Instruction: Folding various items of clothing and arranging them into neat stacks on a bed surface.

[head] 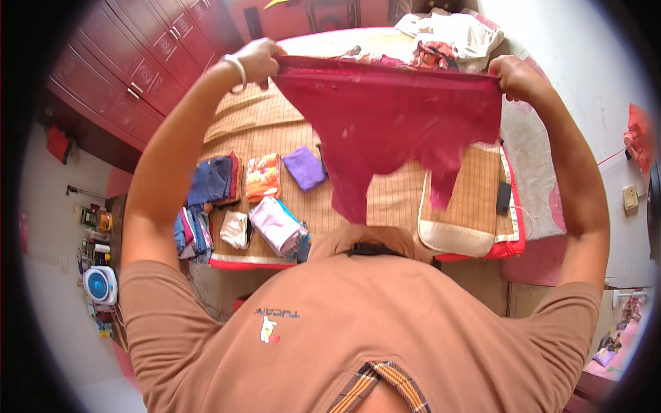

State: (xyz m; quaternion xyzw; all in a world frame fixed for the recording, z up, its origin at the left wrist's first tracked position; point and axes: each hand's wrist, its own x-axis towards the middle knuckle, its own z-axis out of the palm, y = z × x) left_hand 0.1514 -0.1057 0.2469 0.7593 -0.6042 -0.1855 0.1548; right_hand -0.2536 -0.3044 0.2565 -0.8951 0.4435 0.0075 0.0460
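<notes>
A dark red garment (392, 113), seemingly trousers or leggings, hangs stretched between my raised hands above the bed. My left hand (257, 61), with a pale bangle at the wrist, grips one end of its waistband. The other end is pinched in my right hand (519, 77). Two uneven leg parts dangle toward me, slightly blurred. Below and to the left lie folded clothes: an orange patterned piece (262, 177), a purple one (304, 168), a pale lilac one (276, 225), a cream one (235, 229) and a dark blue stack (210, 180).
A woven mat (392, 199) covers the bed, with a folded mat or pillow (457, 227) and a phone (503, 197) at its right. Rumpled cloths (454, 36) are heaped at the far end. Red wardrobes (150, 57) stand left, near a small fan (100, 285).
</notes>
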